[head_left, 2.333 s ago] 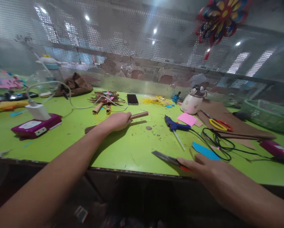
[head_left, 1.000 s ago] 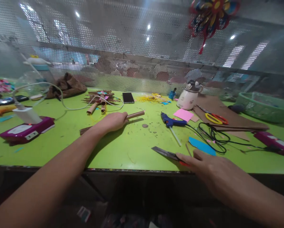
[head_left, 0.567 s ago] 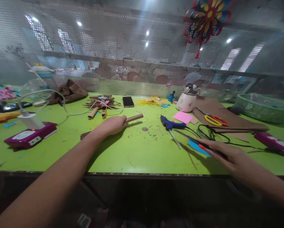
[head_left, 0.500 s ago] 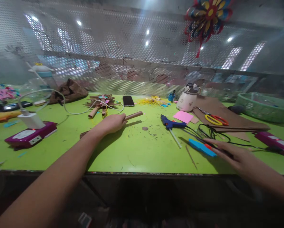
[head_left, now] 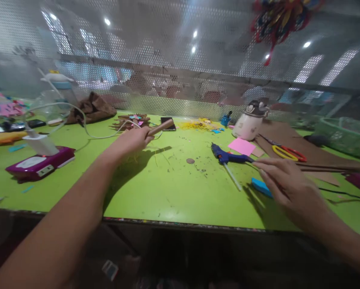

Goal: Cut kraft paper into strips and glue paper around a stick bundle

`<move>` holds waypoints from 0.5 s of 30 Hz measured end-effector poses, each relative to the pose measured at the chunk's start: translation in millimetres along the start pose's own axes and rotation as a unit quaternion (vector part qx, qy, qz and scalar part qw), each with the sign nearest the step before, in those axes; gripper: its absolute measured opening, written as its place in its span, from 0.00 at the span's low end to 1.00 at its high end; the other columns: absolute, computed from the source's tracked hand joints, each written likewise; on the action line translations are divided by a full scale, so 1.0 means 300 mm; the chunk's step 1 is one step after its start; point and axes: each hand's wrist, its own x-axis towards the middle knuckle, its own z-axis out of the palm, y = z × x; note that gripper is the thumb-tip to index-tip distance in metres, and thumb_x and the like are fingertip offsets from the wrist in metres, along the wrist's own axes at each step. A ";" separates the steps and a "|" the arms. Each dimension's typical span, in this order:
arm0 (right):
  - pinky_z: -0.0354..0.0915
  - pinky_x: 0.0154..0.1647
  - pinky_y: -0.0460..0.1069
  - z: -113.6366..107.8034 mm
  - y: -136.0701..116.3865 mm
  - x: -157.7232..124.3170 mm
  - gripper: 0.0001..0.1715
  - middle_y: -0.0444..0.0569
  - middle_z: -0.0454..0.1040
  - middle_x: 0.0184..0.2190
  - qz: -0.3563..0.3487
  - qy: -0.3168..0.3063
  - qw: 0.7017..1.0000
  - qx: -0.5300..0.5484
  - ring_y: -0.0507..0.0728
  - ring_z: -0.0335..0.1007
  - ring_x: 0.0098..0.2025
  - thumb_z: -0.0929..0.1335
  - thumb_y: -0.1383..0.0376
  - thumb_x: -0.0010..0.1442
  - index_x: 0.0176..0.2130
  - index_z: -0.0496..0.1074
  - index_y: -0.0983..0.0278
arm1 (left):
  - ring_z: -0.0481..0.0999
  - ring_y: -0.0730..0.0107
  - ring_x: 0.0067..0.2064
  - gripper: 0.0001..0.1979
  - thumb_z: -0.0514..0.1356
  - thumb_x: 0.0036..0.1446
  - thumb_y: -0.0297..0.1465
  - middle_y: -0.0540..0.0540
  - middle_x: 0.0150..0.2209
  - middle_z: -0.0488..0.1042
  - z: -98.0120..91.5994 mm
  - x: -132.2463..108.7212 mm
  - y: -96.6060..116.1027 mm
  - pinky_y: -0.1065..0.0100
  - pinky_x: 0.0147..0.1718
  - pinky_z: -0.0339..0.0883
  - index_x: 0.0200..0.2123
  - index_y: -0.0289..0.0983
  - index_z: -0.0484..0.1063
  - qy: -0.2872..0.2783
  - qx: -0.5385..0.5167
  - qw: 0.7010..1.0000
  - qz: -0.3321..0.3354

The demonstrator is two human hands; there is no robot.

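My left hand (head_left: 133, 140) is closed around a brown cardboard roll (head_left: 160, 127), raised above the green table and pointing to the upper right. Just behind it lies a brown cardboard piece with a spiky edge (head_left: 131, 121), partly covered by the hand. Thin yellow strands (head_left: 160, 154) show below the roll. My right hand (head_left: 285, 184) reaches leftward with its fingers stretched out, fingertips at the handle end of a blue glue gun (head_left: 228, 155). Whether they touch it I cannot tell. A clear glue stick (head_left: 232, 176) juts from the gun. A blue piece (head_left: 261, 187) lies under the right hand, partly hidden.
Behind the glue gun are pink paper (head_left: 242, 146), scissors (head_left: 288, 153), brown cardboard (head_left: 318, 146) and a white bottle (head_left: 249, 122). A phone (head_left: 168, 125) and yellow shreds (head_left: 198, 123) lie further back. A purple power strip (head_left: 41, 163) with a white cable stands left.
My left hand has lifted the cardboard roll and tilted it upward. My right hand has moved from the blue piece up to the glue gun's handle. The view has shifted slightly.
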 end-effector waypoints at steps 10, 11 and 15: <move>0.67 0.47 0.62 0.041 -0.016 -0.104 0.16 0.46 0.73 0.45 0.086 -0.027 0.993 0.079 0.65 0.71 0.46 0.63 0.61 0.61 0.48 0.68 0.45 | 0.72 0.55 0.41 0.21 0.45 0.62 0.41 0.39 0.42 0.72 -0.024 0.004 -0.011 0.63 0.39 0.61 0.51 0.36 0.65 -0.002 0.033 0.999 -0.021; 0.68 0.46 0.61 0.047 -0.040 -0.111 0.18 0.45 0.74 0.46 0.056 -0.049 0.991 0.112 0.65 0.72 0.46 0.63 0.62 0.61 0.49 0.68 0.44 | 0.72 0.55 0.41 0.21 0.45 0.62 0.42 0.40 0.42 0.72 -0.028 0.001 -0.012 0.63 0.39 0.61 0.51 0.37 0.65 0.003 0.029 0.999 -0.023; 0.70 0.50 0.58 0.055 -0.211 -0.056 0.23 0.46 0.75 0.50 -0.101 -0.108 0.965 0.219 0.62 0.71 0.51 0.62 0.62 0.63 0.57 0.65 0.50 | 0.71 0.57 0.40 0.20 0.45 0.63 0.42 0.41 0.41 0.72 -0.039 -0.012 -0.008 0.64 0.39 0.61 0.50 0.39 0.66 0.021 0.015 0.999 -0.023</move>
